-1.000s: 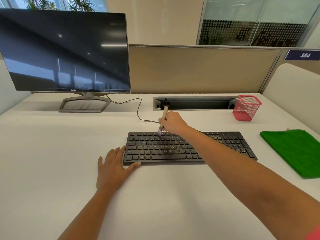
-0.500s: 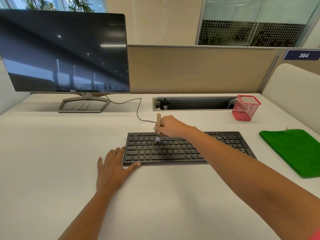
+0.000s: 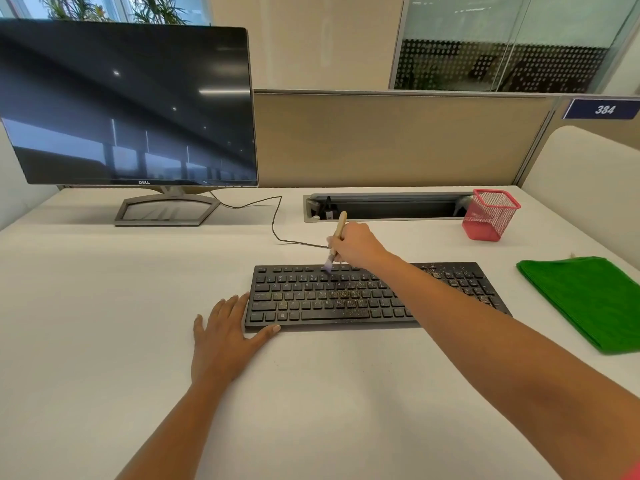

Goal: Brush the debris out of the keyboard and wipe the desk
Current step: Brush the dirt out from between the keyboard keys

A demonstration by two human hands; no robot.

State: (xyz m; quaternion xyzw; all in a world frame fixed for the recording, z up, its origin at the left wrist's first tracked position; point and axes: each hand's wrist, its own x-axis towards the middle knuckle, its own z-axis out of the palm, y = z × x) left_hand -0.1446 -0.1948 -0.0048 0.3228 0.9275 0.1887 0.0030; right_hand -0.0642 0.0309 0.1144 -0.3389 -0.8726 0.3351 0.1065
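The black full-size keyboard (image 3: pixel 294 301) lies flat on the white desk (image 3: pixel 104 323), its long side running left to right. Yellow-brown debris (image 3: pixel 349 295) speckles its keys, thickest across the middle letter rows, with another scatter towards its far-right corner. Its thin black cable (image 3: pixel 275 220) leaves the far edge and loops away towards the left.

The right hand (image 3: pixel 358 245) hovers over the keyboard's far edge, near the middle, with fingers curled round a small brush (image 3: pixel 340 225). The pale wooden handle rises out of the top of the fist, leaning slightly right. The short, pale lilac bristles stick out below the fingers and meet the topmost row of keys. The forearm crosses the keyboard's right half on a diagonal and hides some keys.

The left hand (image 3: pixel 225 336) lies flat on the desk at the keyboard's near-left corner, fingers straight and gripping nothing. Its thumb runs along the front edge, and its fingertips sit just beside the left edge.

A folded green cloth (image 3: pixel 588 303) lies right of the keyboard, apart from it. A pink mesh pen holder (image 3: pixel 488 218) stands beyond the far-right corner, and a dark Dell monitor (image 3: pixel 128 105) stands beyond the far left.
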